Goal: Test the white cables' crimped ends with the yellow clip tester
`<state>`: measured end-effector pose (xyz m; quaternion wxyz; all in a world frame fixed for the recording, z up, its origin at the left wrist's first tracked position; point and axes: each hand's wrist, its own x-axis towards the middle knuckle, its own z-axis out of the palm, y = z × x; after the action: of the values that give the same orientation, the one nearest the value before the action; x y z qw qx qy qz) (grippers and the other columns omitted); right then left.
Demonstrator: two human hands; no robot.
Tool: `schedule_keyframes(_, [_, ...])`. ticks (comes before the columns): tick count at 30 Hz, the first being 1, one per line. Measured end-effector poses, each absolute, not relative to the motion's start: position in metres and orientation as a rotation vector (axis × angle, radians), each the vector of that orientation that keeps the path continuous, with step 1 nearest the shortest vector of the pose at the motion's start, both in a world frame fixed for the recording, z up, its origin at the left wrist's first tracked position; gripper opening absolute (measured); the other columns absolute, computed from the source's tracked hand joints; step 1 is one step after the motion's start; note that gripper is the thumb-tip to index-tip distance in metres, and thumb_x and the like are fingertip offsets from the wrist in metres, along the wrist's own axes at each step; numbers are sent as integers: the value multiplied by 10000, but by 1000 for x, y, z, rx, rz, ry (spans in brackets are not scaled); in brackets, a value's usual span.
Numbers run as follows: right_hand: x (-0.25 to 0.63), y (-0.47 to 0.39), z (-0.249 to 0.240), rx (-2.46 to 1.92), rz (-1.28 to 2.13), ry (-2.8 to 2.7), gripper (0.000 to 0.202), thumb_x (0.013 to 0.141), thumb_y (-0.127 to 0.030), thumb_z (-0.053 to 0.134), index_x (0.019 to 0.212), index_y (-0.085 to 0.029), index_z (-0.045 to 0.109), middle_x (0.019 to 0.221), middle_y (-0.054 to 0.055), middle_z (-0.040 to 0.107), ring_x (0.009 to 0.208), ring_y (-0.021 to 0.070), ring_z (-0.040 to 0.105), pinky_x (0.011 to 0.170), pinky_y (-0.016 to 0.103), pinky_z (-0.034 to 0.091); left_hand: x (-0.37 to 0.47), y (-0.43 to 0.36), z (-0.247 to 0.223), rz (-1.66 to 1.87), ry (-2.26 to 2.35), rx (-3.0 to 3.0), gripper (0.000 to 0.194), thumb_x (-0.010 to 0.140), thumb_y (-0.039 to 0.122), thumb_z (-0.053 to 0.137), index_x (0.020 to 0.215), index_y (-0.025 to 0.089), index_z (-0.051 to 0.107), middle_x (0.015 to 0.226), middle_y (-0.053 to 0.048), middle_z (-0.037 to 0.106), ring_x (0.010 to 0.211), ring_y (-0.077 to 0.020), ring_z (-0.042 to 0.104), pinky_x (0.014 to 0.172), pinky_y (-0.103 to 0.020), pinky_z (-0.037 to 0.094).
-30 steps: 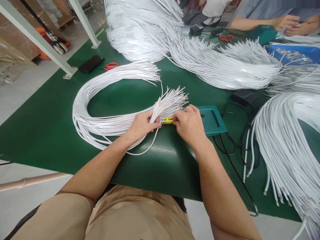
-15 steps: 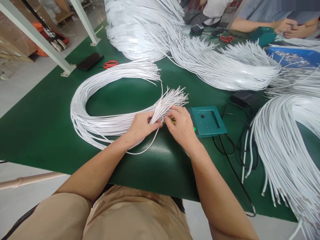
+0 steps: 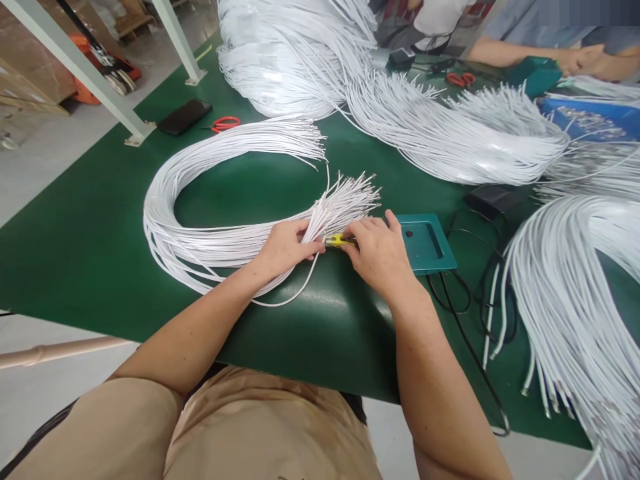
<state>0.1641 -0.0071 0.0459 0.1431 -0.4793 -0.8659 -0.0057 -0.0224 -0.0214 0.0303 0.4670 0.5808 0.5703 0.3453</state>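
My left hand [image 3: 287, 252] is closed around the end part of a bundle of white wires [image 3: 210, 243], which curves in a C on the table. Their tips fan out to the upper right past my thumb, and one loose wire hangs in a loop below. In my right hand [image 3: 377, 250] is a small yellow-and-black tool [image 3: 339, 240] with a metal tip; my fingers cover most of it, so its kind is hidden. The tip points left, close to my left thumb and the wires. Just beyond my right hand lies a teal device [image 3: 429, 243] with a recessed tray.
More white wire bundles [image 3: 465, 143] lie at the back and a large one [image 3: 555, 287] at the right. Red-handled scissors [image 3: 225, 124] and a black phone [image 3: 185, 117] are at the back left. A co-worker's hands [image 3: 583, 60] are beyond a blue bin [image 3: 593, 120].
My right hand has shifted right, away from the wires, and more of the yellow-and-black tool shows. The left hand keeps its grip on the wires. The view has moved slightly.
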Motion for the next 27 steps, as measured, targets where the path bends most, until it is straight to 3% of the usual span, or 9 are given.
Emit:
schedule_keyframes(6, [170,-1,44,-1387,-34,-2569,165,787,-69,480,786,-196,587,758,28,661,861,213,553,1093,466,205,-23,-20,20,859,1413,1440,257,674,218,645,925,172,670,799,-20,720,685,-189,683,668,-292,544])
schedule_keyframes(17, [167,1,42,-1438,-76,-2555,200,771,-65,455,751,-199,602,609,26,583,768,195,548,1091,427,253,-17,-25,20,798,1552,1533,288,648,201,658,933,179,698,761,-1,704,742,-196,660,733,-289,518])
schedule_keyframes(20, [171,-1,45,-1417,-61,-2525,140,822,-138,485,823,-194,613,721,42,647,874,214,568,1108,475,224,-15,-25,18,813,1553,1520,283,651,196,656,931,180,696,781,-5,708,734,-190,659,740,-296,520])
schedule_keyframes(22, [177,-2,45,-1486,-147,-2401,150,866,-225,486,928,-185,617,907,81,680,1027,256,547,1109,546,181,-15,-25,18,812,1548,1507,271,656,200,655,923,178,695,790,-7,711,729,-187,661,742,-297,523])
schedule_keyframes(27, [190,1,36,-1769,-368,-2132,357,923,-300,406,1217,-139,530,1325,187,516,1271,353,398,1047,651,203,-19,-23,18,770,1502,1483,229,675,223,639,893,174,685,791,-10,717,712,-186,679,735,-294,532])
